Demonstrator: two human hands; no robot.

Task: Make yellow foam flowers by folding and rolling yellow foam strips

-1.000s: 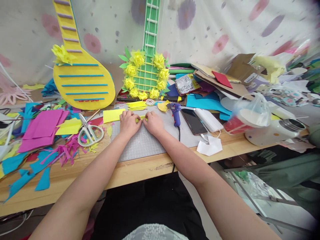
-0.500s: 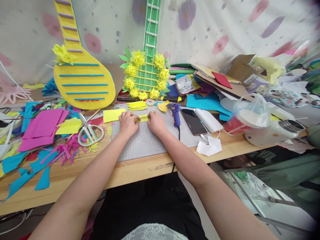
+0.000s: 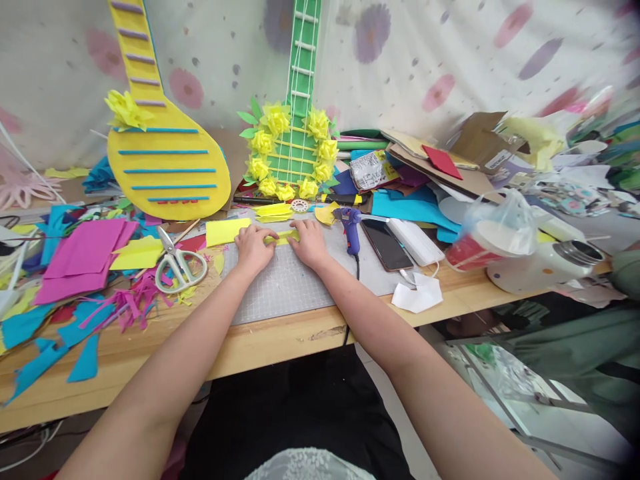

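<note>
While both hands pinch the yellow strip [image 3: 283, 237] flat on the mat [image 3: 290, 280], they've drawn apart vs 1 s ago, when knuckles nearly met; more strip now shows between them. Judging by that, the fold or crease is being pressed outward along its length. L hand [image 3: 253, 248]: fingers curled down, tips closed on strip's left end, palm down, forearm running back toward the body. R hand [image 3: 309, 243]: same pose, fingertips pressing strip's right end. Strip lies between the two grips, touching mat. Glue gun [image 3: 351, 227] just right of R hand, phone [image 3: 385, 244] beyond it. Scissors [image 3: 176, 261] left of L hand, w/ yellow sheet [image 3: 226, 230] just above it.
</note>
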